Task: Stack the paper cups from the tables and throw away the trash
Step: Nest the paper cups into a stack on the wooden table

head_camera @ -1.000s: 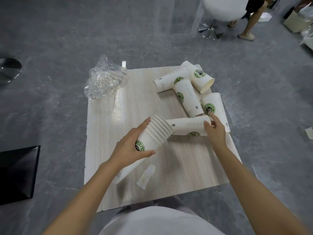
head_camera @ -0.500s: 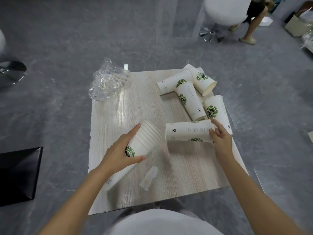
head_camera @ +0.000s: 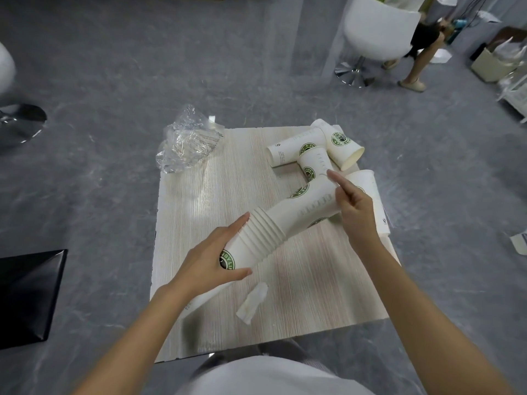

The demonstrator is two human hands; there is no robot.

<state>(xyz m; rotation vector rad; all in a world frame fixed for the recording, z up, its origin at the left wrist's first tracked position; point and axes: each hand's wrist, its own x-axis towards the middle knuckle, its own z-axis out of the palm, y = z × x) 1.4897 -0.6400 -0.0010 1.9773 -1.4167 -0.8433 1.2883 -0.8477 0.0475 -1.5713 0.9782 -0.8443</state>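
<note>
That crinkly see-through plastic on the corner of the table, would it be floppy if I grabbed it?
Probably floppy: the clear plastic wrapper is crumpled into folds and hangs out past the corner of the table. Likely very light, since it is thin enough to see through. Its shiny surface might feel slippery.

Our left hand (head_camera: pixel 211 260): bare, forearm uncovered as far as we see.
Our right hand (head_camera: pixel 355 213): likewise bare, forearm uncovered.
Our garment (head_camera: pixel 271 376): plain whitish-grey cloth, low in view, at our lap.
</note>
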